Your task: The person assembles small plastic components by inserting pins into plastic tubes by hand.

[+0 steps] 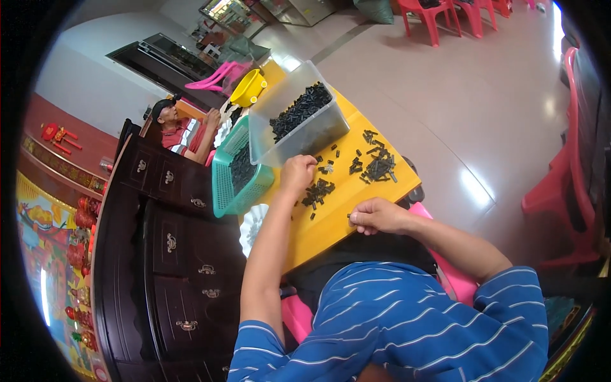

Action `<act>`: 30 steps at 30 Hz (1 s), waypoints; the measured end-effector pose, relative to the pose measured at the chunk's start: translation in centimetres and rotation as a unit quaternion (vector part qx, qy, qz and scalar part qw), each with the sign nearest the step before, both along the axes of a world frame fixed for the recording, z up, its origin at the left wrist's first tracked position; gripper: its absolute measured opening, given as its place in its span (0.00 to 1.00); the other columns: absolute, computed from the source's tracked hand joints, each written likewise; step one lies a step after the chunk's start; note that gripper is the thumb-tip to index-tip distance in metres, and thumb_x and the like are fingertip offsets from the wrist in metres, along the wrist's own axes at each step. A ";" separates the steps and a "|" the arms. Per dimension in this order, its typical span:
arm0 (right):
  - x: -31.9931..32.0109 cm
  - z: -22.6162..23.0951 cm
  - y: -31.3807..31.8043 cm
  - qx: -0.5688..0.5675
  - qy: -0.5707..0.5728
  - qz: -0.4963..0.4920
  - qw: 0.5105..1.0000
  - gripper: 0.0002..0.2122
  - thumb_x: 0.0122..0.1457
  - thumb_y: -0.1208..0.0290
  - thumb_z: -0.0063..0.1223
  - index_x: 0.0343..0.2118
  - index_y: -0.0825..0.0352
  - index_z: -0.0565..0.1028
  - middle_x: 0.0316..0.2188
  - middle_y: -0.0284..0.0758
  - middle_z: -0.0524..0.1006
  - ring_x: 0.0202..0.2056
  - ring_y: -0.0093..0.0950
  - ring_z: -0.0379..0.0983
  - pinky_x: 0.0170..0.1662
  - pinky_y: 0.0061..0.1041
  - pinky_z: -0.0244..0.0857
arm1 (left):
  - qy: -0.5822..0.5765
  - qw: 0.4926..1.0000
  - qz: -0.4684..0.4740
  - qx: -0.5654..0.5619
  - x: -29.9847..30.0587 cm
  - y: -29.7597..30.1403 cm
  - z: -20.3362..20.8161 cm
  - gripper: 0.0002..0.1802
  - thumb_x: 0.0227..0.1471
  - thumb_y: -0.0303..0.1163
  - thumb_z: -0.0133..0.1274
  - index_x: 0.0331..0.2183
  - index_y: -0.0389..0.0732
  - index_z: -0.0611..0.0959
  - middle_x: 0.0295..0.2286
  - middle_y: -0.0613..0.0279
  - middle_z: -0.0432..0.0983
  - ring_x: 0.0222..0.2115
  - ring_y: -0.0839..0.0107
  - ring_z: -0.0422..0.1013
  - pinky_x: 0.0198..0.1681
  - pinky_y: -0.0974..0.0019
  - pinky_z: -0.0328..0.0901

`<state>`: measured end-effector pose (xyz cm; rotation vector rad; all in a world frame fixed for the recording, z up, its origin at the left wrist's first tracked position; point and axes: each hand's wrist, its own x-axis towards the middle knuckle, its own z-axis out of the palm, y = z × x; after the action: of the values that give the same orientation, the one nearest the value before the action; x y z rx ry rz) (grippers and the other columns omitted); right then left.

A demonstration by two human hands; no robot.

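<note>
My left hand (298,174) is over the yellow table (347,232), its fingers curled together beside a few small pale pieces (326,169). Whatever its fingertips pinch is too small to make out. Closer to me, my right hand (375,216) pinches a small black piece between thumb and forefinger at the table's edge. Between the hands lies a heap of short black tube-like pieces (317,193). A second black heap (380,165) is spread toward the right edge.
Beyond my left hand stands a clear plastic bin (270,121) holding many black pieces. A green basket (223,184) with dark pieces, a white scalloped dish (253,228) and a yellow tub (249,88) stand nearby. Another person (184,130) sits at the far left. A dark cabinet (181,248) flanks the table.
</note>
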<state>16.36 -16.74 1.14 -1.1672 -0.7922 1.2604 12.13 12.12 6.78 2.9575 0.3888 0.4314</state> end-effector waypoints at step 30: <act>0.7 0.6 -0.2 0.005 0.010 0.014 1.000 0.13 0.71 0.62 0.46 0.38 0.67 0.77 0.27 0.26 0.74 0.28 0.15 0.69 0.35 0.16 0.67 | 0.072 0.996 -0.057 0.014 1.8 -0.2 -0.9 0.06 0.49 0.32 0.59 0.32 0.45 0.87 0.31 0.58 0.80 0.36 0.54 0.77 0.41 0.53 0.71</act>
<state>17.02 -16.93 1.71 -1.1369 -0.8017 1.2881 13.91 11.88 5.87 3.0277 0.2300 0.2116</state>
